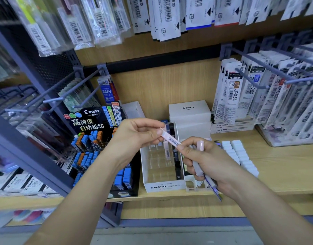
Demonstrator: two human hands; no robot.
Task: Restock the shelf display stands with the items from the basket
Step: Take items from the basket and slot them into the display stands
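Both my hands are over the white MONO graph display stand (162,187) on the wooden shelf. My left hand (136,134) pinches one end of a pale pink pencil case with a barcode (170,138). My right hand (203,160) pinches the other end of it with thumb and forefinger. That hand also grips a bundle of similar pieces (200,167), pink, grey and purple, sticking out above and below the fist. The stand has clear slots, with a few dark items along its right side. No basket is in view.
A black Pilot lead display (92,138) with blue and orange cases stands left of the stand. White Pilot boxes (189,112) sit behind, white erasers (238,152) to the right. Metal pegs (254,80) with hanging refill packs jut out at left and right.
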